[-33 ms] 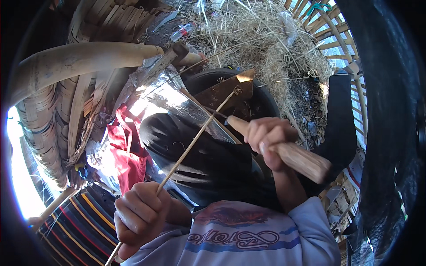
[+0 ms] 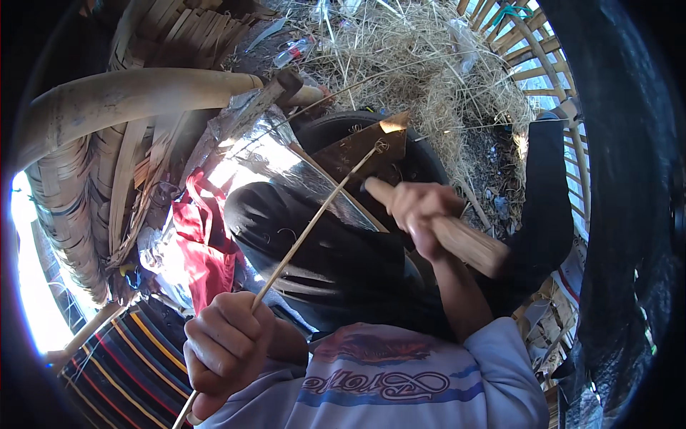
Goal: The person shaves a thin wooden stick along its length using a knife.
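My left hand (image 2: 229, 347) is closed round the lower part of a thin pale stick, likely bamboo (image 2: 307, 232). The stick slants up and away to the right, and a small curl of shavings (image 2: 381, 146) clings to its far tip. My right hand (image 2: 426, 214) is wrapped round the thick wooden handle (image 2: 471, 247) of a knife, just right of the stick. Its narrow blade is blurred and hardly shows. Beneath both lies my leg in dark trousers (image 2: 329, 250).
A black round tub (image 2: 432, 161) with a brown flat piece (image 2: 343, 154) stands beyond my knee. Dry straw (image 2: 421, 79) covers the ground behind it. At left are a thick bamboo pole (image 2: 143, 100), a red cloth (image 2: 204, 250) and striped fabric (image 2: 128, 365); a slatted bamboo wall (image 2: 536, 50) rises at right.
My right hand and the knife have shifted a little left and toward me, and they are blurred. The left hand and the stick have hardly moved.
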Action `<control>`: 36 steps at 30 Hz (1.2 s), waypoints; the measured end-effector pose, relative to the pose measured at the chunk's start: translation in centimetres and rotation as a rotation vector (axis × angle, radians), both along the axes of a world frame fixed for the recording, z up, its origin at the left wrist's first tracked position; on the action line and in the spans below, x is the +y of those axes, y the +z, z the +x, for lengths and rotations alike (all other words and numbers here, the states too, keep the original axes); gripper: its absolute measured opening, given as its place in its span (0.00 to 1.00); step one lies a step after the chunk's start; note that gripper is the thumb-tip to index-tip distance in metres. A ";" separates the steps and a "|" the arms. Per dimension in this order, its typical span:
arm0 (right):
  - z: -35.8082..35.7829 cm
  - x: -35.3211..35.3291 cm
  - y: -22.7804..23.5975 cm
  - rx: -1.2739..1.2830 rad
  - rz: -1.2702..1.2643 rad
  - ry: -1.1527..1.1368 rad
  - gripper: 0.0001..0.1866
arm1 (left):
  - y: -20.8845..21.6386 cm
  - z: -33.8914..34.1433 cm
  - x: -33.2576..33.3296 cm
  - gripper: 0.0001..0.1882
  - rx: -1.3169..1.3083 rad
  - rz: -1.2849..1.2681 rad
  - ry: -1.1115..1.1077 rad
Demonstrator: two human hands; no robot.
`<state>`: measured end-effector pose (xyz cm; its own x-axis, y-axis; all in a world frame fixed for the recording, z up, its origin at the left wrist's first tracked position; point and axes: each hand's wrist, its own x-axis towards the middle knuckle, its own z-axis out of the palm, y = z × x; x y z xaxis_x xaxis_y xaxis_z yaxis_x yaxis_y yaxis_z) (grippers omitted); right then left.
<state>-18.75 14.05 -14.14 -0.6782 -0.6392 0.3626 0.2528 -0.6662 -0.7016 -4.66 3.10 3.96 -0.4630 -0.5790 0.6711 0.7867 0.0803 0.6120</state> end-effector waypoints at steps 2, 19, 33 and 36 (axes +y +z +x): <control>-0.5 0.1 -4.1 -0.026 0.135 0.008 0.12 | -0.2 -0.7 0.1 0.27 0.017 0.017 -0.028; -0.2 -0.5 -1.7 -0.045 0.084 -0.076 0.11 | 0.0 -0.3 -0.1 0.27 -0.028 -0.008 -0.011; 0.5 0.1 -8.7 0.011 0.386 -0.113 0.10 | 0.0 -0.7 -0.2 0.27 -0.039 -0.019 0.047; -0.5 0.5 -6.9 -0.170 0.367 -0.181 0.10 | -0.4 -0.2 -0.4 0.27 -0.065 -0.019 0.083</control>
<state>-19.22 14.56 -21.08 -0.8217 -0.5698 0.0077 0.2870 -0.4254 -0.8583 -4.85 2.68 3.54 -0.4568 -0.6045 0.6526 0.7354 0.1561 0.6594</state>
